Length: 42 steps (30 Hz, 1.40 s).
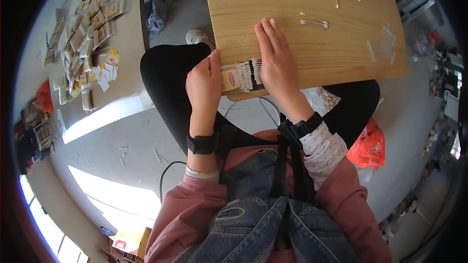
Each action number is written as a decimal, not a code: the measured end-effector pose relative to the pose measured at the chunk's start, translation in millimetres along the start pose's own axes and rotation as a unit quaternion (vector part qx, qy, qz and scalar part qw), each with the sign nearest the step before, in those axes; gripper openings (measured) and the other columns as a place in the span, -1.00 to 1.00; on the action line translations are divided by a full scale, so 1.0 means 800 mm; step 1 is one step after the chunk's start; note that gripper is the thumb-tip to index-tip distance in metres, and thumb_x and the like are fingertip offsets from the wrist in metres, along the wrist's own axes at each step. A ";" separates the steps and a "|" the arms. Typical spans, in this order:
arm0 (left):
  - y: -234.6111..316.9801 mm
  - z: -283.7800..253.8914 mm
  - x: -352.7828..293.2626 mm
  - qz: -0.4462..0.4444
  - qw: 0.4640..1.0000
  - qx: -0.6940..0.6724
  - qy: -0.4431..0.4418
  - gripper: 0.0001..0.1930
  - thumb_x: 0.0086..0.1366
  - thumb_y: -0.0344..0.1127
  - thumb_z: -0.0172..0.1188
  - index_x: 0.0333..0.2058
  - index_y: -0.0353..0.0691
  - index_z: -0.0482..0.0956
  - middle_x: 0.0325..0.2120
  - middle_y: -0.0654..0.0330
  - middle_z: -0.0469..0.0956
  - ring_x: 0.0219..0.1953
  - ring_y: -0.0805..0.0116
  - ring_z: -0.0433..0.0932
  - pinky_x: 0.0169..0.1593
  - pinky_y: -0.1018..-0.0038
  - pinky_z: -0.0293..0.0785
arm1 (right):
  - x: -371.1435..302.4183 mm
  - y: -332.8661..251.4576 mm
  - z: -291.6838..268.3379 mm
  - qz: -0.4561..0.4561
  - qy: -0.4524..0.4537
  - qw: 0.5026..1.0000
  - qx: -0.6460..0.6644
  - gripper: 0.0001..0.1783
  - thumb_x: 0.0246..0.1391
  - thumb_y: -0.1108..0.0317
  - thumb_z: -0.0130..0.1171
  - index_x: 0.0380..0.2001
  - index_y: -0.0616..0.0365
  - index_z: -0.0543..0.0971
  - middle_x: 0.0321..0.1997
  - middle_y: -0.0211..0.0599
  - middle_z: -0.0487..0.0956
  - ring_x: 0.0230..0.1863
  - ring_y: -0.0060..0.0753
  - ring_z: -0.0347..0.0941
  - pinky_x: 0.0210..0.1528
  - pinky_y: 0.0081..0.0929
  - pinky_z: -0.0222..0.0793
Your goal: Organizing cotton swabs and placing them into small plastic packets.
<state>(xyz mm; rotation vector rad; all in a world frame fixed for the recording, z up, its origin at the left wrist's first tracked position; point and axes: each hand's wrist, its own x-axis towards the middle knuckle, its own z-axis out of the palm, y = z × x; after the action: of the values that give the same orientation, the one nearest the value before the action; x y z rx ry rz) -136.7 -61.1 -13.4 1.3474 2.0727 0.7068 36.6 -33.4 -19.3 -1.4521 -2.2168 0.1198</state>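
Pale wooden counter [336,56], near-left corner: my left grip [204,81] clasps a yellow-labelled white cotton-swab packet [231,79]; my right grip [278,66] lies flat, straight-fingered.

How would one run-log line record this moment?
left hand: curled at left end of swab pack; right hand: outstretched at pack's right end; loose swabs: on table

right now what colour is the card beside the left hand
The card is yellow with a red oval, clearest in head view.
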 end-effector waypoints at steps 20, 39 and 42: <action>-0.002 -0.001 0.001 -0.005 0.995 -0.094 -0.026 -0.53 0.49 -0.04 0.03 -0.40 -0.39 0.60 -0.57 -0.16 0.51 -0.52 -0.15 0.47 -0.41 0.20 0.39 | 0.004 -0.022 0.010 -0.017 -0.006 1.000 0.017 -0.42 0.12 0.58 0.00 0.26 0.39 0.34 0.37 0.04 0.34 0.45 0.03 0.18 0.42 -0.13 0.21; -0.006 0.011 0.002 0.027 0.999 0.012 0.042 -0.47 0.46 -0.03 0.05 -0.61 -0.32 0.54 -0.68 -0.10 0.49 -0.61 -0.13 0.49 -0.53 0.14 0.39 | 0.004 -0.027 0.009 0.009 0.000 0.998 0.060 -0.49 0.21 0.55 -0.05 0.25 0.33 0.36 0.35 -0.01 0.37 0.44 0.05 0.19 0.38 -0.17 0.28; -0.008 0.010 0.003 0.028 0.999 -0.003 0.038 -0.47 0.46 -0.05 0.06 -0.62 -0.32 0.54 -0.68 -0.11 0.48 -0.61 -0.14 0.49 -0.52 0.13 0.39 | 0.003 -0.026 0.009 0.008 -0.005 0.998 0.065 -0.49 0.20 0.55 -0.04 0.25 0.34 0.37 0.34 0.01 0.38 0.44 0.05 0.19 0.39 -0.15 0.27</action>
<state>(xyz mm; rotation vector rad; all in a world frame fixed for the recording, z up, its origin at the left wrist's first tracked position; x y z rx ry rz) -135.9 -60.2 -23.8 1.4005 2.0965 0.7993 15.3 -38.5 -18.4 -1.4024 -2.1620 0.2716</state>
